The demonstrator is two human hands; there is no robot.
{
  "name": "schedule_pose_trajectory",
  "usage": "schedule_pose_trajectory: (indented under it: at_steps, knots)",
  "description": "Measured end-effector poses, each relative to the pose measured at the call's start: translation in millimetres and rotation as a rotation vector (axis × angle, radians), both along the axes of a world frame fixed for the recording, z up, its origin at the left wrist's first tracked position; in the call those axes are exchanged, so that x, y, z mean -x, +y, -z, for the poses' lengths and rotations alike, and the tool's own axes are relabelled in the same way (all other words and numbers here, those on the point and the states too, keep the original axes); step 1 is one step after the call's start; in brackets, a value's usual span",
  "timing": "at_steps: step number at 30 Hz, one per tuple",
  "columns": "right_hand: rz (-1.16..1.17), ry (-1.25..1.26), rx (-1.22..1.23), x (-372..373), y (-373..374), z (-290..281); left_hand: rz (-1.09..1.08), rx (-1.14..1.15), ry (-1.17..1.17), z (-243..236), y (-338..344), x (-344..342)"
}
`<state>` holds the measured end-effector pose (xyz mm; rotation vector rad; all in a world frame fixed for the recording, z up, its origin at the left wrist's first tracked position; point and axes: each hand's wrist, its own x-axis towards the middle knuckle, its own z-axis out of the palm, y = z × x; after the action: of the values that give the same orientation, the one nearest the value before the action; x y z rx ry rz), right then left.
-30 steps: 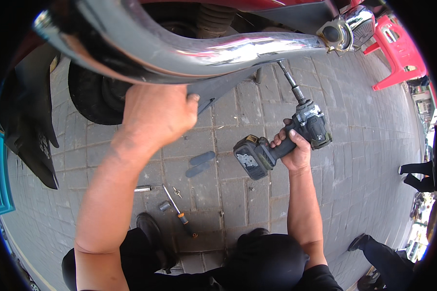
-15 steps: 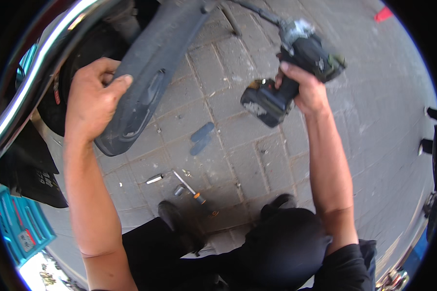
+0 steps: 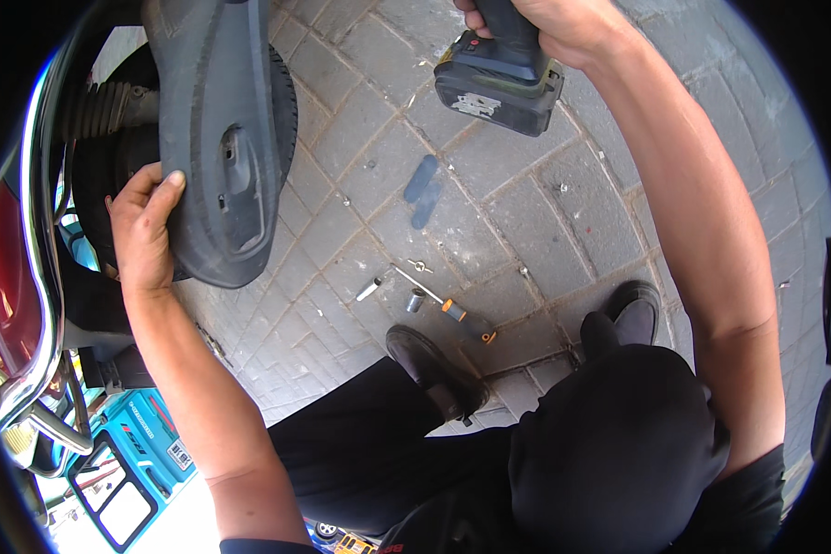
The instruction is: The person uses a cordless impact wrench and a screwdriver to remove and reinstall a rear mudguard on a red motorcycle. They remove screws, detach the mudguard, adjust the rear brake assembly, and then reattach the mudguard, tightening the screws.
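Observation:
My left hand (image 3: 145, 235) grips the lower left edge of a long dark grey plastic mudguard (image 3: 194, 120), thumb on its front face and fingers behind. A slotted recess runs down the mudguard's right side. Behind it shows a treaded tyre (image 3: 287, 111), with a ribbed rubber fork boot (image 3: 111, 106) to the left. At the upper edge my right hand (image 3: 577, 28) is wrapped round the handle of a cordless impact wrench (image 3: 499, 88). Its handle and battery show; its head is out of view.
On the grey paving lie a screwdriver (image 3: 462, 317) with an orange and grey handle, a socket (image 3: 415, 300), a small metal cylinder (image 3: 368, 289) and flat blue-grey pieces (image 3: 423, 192). My shoes (image 3: 425, 365) stand nearby. Chrome bar (image 3: 37, 222) and turquoise vehicle (image 3: 148, 443) are left.
My right hand and the impact wrench have moved up, taking the wrench's head out of view. The mudguard stands more upright in view, and my left hand sits lower at its left edge.

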<state>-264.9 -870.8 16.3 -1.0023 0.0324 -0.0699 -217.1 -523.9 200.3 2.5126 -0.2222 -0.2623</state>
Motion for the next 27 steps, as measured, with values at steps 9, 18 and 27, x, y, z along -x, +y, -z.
schedule_pose_trajectory:
  at_steps: [9,18,27]
  knots:
    - [-0.006,0.032,0.005,-2.5,-0.6,5.9,-0.008,-0.024,0.016,-9.8,-5.0,-0.2]
    - [0.029,0.006,0.01,-1.5,-0.1,5.4,0.024,-0.078,0.0,-7.4,-4.2,2.1]
    - [0.024,0.066,0.036,-4.4,-4.7,3.3,0.043,-0.066,-0.031,-3.7,-0.2,3.9]
